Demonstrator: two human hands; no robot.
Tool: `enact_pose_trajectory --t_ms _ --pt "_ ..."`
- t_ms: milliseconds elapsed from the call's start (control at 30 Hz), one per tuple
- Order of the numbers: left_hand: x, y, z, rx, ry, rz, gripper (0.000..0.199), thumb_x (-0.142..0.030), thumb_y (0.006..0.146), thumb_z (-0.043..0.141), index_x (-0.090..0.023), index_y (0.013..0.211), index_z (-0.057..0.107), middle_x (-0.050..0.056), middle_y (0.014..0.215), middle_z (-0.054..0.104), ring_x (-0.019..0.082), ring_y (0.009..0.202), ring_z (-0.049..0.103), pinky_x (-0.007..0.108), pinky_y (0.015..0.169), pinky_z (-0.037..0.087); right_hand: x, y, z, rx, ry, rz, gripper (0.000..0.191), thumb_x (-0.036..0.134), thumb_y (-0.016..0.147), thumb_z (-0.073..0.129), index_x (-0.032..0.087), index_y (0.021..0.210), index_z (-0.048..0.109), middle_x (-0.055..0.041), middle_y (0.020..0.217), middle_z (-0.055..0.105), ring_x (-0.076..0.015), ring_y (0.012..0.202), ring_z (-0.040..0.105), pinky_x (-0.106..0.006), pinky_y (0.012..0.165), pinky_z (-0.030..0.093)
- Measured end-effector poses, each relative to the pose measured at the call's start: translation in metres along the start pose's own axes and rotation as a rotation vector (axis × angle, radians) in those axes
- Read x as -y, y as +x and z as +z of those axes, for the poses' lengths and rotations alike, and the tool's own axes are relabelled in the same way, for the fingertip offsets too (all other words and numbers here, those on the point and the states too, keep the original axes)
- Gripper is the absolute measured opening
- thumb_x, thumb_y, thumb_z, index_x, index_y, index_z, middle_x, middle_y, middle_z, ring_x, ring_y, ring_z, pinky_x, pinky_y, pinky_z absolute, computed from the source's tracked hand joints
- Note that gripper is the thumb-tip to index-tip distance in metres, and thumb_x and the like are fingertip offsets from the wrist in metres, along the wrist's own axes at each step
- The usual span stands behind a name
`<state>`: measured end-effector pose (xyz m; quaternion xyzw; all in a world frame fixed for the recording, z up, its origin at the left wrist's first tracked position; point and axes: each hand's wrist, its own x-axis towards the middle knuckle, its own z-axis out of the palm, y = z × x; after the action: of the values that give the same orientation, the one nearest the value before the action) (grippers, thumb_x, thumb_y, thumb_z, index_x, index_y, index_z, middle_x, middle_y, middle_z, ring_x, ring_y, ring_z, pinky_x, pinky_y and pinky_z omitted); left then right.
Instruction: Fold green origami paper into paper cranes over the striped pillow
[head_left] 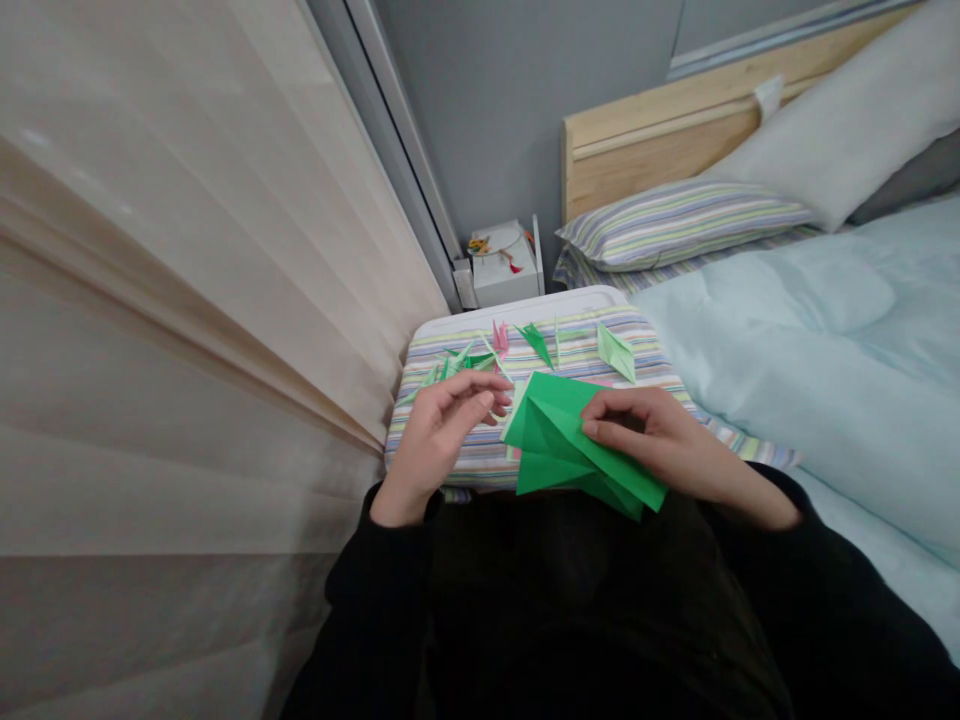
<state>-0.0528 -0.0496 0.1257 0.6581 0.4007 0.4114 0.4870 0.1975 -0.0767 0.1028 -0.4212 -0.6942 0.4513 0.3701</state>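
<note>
A creased sheet of green origami paper [559, 440] hangs over the near part of a small table, partly folded, with its lower corners sticking out. My right hand [652, 435] pinches its right side between thumb and fingers. Just left of the paper, my left hand [454, 430] is held up with curled fingers apart, and nothing shows in it. Behind lie folded paper pieces: a pink one [500, 338], a dark green one [535, 342] and a pale green one [616, 352]. Several green folded pieces [465, 358] sit beyond my left hand.
A striped cloth [420, 440] covers the table, whose white rim [525, 306] shows at the back. A pale curtain [225, 250] hangs close on the left. To the right is a bed with a light blue quilt [825, 330]. A white box [504, 272] stands beyond the table.
</note>
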Motion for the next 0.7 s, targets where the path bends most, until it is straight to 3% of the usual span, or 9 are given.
enact_pose_trajectory --t_ms 100,200,267,367,433,533,633,700 --pt "0.015 0.000 0.004 0.178 -0.213 -0.136 0.035 -0.037 0.088 0.072 -0.018 0.118 0.071 0.009 0.108 0.072 0.019 0.087 0.068 0.027 0.068 0.057 -0.006 0.002 0.002 -0.068 0.140 0.060 0.027 0.038 0.092 0.061 0.018 0.075 0.063 0.0024 0.067 0.053 -0.0126 0.062 0.047 -0.026 0.057 0.035" --pt "0.019 -0.001 0.012 0.343 -0.211 -0.228 0.038 -0.042 0.086 0.074 -0.015 0.113 0.072 0.007 0.094 0.071 0.014 0.069 0.065 0.026 0.060 0.056 -0.009 0.002 0.004 -0.077 0.171 0.082 0.028 0.040 0.092 0.061 0.018 0.074 0.062 0.0030 0.065 0.052 -0.0118 0.059 0.047 -0.026 0.054 0.034" --pt "0.017 0.000 0.017 0.370 -0.169 -0.257 0.035 -0.041 0.083 0.078 -0.013 0.104 0.072 0.003 0.081 0.068 0.011 0.059 0.060 0.023 0.054 0.051 -0.009 0.003 0.006 -0.052 0.183 0.106 0.028 0.041 0.092 0.061 0.018 0.075 0.061 0.0028 0.064 0.054 -0.0118 0.057 0.049 -0.026 0.053 0.037" --pt "0.023 0.005 0.027 0.307 -0.089 -0.258 0.025 -0.036 0.084 0.077 -0.012 0.088 0.071 -0.002 0.061 0.059 0.008 0.051 0.051 0.019 0.049 0.043 -0.015 0.007 0.013 -0.050 0.209 0.123 0.027 0.042 0.092 0.061 0.019 0.077 0.060 0.0026 0.061 0.058 -0.0123 0.054 0.054 -0.026 0.052 0.042" --pt "0.039 0.007 0.037 0.236 -0.078 -0.217 0.022 -0.034 0.083 0.076 -0.012 0.085 0.070 -0.001 0.063 0.060 0.008 0.053 0.053 0.021 0.052 0.045 -0.026 0.011 0.023 -0.108 0.219 0.114 0.027 0.042 0.092 0.061 0.019 0.078 0.060 0.0034 0.060 0.057 -0.0123 0.052 0.055 -0.026 0.052 0.044" --pt "0.077 0.004 0.060 -0.017 -0.082 -0.110 0.018 -0.030 0.082 0.075 -0.014 0.079 0.068 0.001 0.071 0.065 0.012 0.067 0.059 0.023 0.065 0.050 -0.051 0.016 0.037 -0.201 0.217 0.137 0.025 0.042 0.088 0.065 0.019 0.079 0.061 0.0027 0.061 0.060 -0.0141 0.054 0.059 -0.028 0.055 0.048" --pt "0.105 -0.004 0.080 0.020 -0.198 -0.158 0.019 -0.030 0.084 0.073 -0.014 0.095 0.070 0.007 0.091 0.073 0.017 0.083 0.067 0.030 0.079 0.055 -0.070 0.019 0.039 -0.293 0.217 0.153 0.025 0.043 0.088 0.063 0.020 0.081 0.061 0.0010 0.064 0.062 -0.0157 0.057 0.062 -0.030 0.058 0.051" --pt "0.110 -0.005 0.086 0.023 -0.220 -0.164 0.021 -0.030 0.085 0.073 -0.014 0.097 0.070 0.007 0.094 0.072 0.018 0.085 0.068 0.031 0.081 0.056 -0.073 0.019 0.033 -0.311 0.211 0.149 0.026 0.045 0.087 0.064 0.020 0.080 0.061 0.0012 0.064 0.062 -0.0157 0.055 0.061 -0.031 0.057 0.052"
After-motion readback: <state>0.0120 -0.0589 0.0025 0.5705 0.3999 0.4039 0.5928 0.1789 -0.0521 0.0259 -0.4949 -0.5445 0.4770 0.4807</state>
